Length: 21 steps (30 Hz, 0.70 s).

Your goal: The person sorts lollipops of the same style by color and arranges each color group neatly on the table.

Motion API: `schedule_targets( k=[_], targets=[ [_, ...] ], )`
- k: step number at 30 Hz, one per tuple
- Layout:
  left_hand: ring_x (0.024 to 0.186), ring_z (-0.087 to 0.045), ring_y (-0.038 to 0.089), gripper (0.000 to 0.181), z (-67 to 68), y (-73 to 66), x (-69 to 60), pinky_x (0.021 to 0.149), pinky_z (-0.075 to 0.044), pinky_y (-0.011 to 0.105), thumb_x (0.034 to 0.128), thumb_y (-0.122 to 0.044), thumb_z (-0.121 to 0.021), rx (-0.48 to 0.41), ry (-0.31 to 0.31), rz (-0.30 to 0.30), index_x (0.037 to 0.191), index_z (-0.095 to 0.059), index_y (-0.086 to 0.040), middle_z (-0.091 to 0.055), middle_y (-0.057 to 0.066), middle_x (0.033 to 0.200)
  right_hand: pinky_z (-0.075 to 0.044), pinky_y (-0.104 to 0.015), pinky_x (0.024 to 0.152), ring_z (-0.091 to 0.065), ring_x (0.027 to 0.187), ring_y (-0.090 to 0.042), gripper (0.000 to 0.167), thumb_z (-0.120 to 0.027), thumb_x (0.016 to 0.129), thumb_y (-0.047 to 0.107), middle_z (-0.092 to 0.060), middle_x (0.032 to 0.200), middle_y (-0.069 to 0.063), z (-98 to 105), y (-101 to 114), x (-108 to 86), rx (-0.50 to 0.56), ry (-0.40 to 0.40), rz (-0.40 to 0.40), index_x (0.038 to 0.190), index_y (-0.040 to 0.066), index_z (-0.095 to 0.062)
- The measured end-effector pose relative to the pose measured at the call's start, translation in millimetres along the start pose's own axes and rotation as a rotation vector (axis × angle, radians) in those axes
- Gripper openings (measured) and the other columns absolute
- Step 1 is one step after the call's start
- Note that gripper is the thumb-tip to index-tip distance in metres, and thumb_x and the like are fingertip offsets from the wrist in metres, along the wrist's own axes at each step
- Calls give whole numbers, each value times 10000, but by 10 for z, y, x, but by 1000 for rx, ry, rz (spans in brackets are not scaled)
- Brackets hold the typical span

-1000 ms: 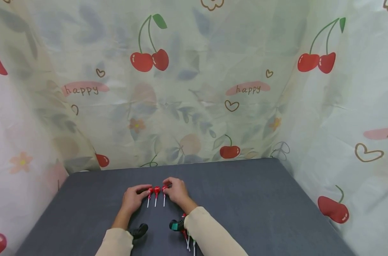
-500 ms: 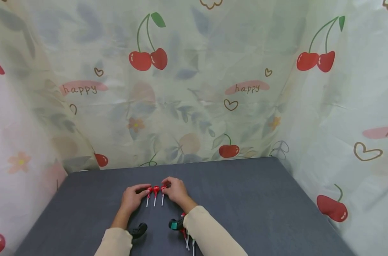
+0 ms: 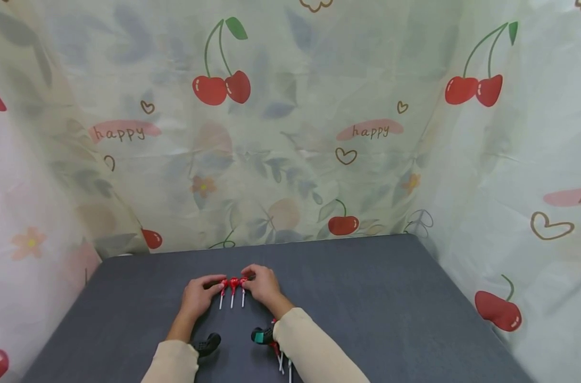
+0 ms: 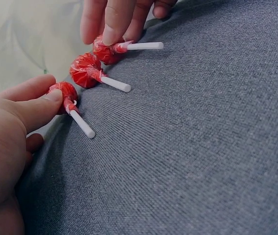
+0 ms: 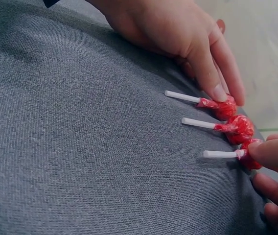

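Observation:
Three red-wrapped lollipops lie side by side on the dark grey table, white sticks toward me. My left hand (image 3: pixel 197 297) pinches the head of the left lollipop (image 4: pixel 65 93) between thumb and forefinger. At the other end, my right hand (image 3: pixel 264 287) grips the head of the right lollipop (image 5: pixel 249 155) the same way. Between them is the middle lollipop (image 4: pixel 85 71), touched by neither hand as far as I can see. In the wrist views the three heads sit close together, nearly touching or touching. Fingers partly cover both outer heads.
Several more lollipops (image 3: pixel 277 351) lie nearer me, partly hidden under the right sleeve (image 3: pixel 314 346). A black wrist device (image 3: pixel 208 344) sits at the left cuff and another (image 3: pixel 262 335) at the right. A cherry-patterned curtain (image 3: pixel 281 159) closes off the table's (image 3: pixel 367 298) back and sides.
The right hand has brought its lollipop slightly left, so the gap to the middle one has narrowed. The left hand has stayed nearly still. The head view has shifted a little.

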<state>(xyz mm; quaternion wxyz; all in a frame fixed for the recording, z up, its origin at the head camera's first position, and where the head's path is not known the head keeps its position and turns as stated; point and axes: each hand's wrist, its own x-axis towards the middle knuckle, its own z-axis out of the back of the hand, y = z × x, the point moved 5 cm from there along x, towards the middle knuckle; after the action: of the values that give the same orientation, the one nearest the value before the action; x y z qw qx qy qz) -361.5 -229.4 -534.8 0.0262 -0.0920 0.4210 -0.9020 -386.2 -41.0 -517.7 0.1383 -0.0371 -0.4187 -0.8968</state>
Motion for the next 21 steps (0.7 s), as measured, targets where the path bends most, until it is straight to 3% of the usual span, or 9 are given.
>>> schedule_targets(
  k=[21],
  targets=[
    [1134, -589, 356, 243, -9, 18, 15, 965, -412, 549, 894, -189, -719, 5, -6, -22, 1131, -746, -139, -690, 121, 1146, -514, -271, 698, -623, 795, -77, 256, -768, 838, 109, -696, 987, 51, 9, -87, 14, 113, 9, -30, 1088, 139, -719]
  ],
)
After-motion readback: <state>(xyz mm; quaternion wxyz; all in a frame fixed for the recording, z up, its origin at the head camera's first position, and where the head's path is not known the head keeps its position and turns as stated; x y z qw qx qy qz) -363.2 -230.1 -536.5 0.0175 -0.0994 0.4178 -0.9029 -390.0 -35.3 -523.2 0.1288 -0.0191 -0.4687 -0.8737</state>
